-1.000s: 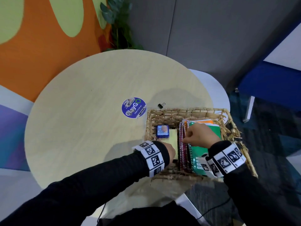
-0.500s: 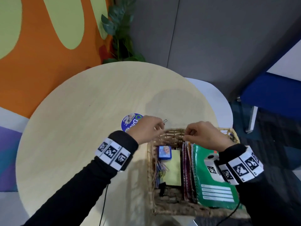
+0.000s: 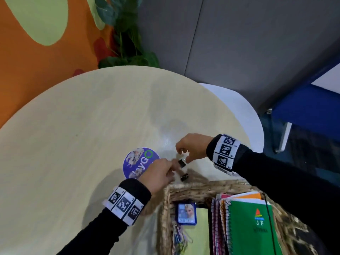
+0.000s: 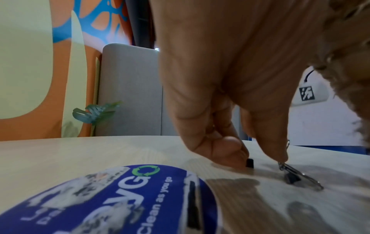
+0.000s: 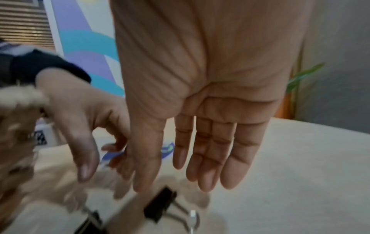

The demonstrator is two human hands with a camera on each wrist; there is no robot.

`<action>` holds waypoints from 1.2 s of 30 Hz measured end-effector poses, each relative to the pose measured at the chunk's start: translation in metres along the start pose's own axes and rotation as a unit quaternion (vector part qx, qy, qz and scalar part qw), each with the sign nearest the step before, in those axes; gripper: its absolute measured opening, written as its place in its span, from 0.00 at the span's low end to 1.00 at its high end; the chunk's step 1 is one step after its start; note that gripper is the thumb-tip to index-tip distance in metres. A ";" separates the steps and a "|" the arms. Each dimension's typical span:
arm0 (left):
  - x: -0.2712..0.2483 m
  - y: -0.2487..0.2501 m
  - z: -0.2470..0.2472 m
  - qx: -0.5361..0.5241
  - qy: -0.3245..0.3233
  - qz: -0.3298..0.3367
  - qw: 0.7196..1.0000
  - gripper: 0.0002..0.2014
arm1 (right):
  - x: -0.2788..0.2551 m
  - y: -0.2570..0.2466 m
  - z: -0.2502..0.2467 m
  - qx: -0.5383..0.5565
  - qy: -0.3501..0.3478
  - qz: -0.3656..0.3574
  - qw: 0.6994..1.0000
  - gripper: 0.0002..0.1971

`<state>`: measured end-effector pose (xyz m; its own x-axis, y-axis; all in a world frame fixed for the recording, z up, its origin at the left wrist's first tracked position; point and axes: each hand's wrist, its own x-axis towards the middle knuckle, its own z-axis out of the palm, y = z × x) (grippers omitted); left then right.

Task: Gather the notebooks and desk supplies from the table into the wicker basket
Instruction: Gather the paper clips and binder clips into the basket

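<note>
Two black binder clips lie on the round table just past the wicker basket [image 3: 184,186]. My left hand [image 3: 173,165] reaches down from the left. Its thumb and fingertips stand apart, and they touch the far clip [image 3: 182,163] [image 4: 249,163] and the wire handle of the near clip [image 3: 184,177] [image 4: 292,178]. My right hand [image 3: 184,155] [image 5: 174,186] hangs over the far clip [image 5: 160,204] with straight fingers and holds nothing. Both clips rest on the tabletop. In the basket are a green spiral notebook [image 3: 248,227], more notebooks, a yellow pad [image 3: 198,236] and a small blue card [image 3: 185,213].
A round blue sticker [image 3: 140,162] lies flat on the table, left of the clips. Bare tabletop [image 3: 82,135] stretches away to the left and back. A white chair [image 3: 239,111] stands behind the table's right edge and a plant [image 3: 125,34] by the wall.
Both hands have left the basket, gone over its far rim and come down onto the clips on the table. The head view has moved closer and tilted forward.
</note>
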<state>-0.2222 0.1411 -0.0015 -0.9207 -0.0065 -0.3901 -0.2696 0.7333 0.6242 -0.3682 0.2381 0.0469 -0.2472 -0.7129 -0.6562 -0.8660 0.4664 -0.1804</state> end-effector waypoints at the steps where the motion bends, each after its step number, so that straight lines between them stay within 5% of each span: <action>1: 0.002 -0.003 0.003 -0.003 0.004 0.002 1.000 0.09 | 0.009 0.000 0.005 -0.017 -0.023 -0.010 1.000 0.20; 7: 0.010 -0.009 0.013 -0.035 0.008 0.046 0.998 0.13 | 0.037 -0.003 0.028 -0.058 -0.052 -0.047 0.996 0.08; 12: 0.026 0.000 0.015 0.017 -0.025 0.039 0.999 0.19 | 0.023 0.017 0.013 -0.055 -0.003 0.007 0.998 0.12; 21: 0.040 0.011 0.009 0.045 -0.021 0.063 0.997 0.07 | -0.118 -0.011 -0.008 0.146 0.166 0.036 0.975 0.11; 25: 0.028 0.020 -0.018 -0.028 0.076 0.052 0.995 0.07 | -0.156 -0.060 0.041 0.165 0.102 0.005 0.981 0.14; 31: -0.033 0.052 -0.075 -0.103 0.234 0.082 0.963 0.05 | -0.140 -0.124 0.126 0.070 -0.039 -0.024 0.996 0.14; 36: -0.118 0.078 -0.072 -0.183 0.247 0.068 0.949 0.04 | -0.121 -0.144 0.151 0.030 -0.065 0.016 0.997 0.16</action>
<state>-0.1547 0.1499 0.1418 -0.9497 -0.3125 0.0197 -0.1350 0.4655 0.8747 -0.1481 0.3358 0.0415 -0.2119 -0.6246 -0.7516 -0.8300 0.5211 -0.1991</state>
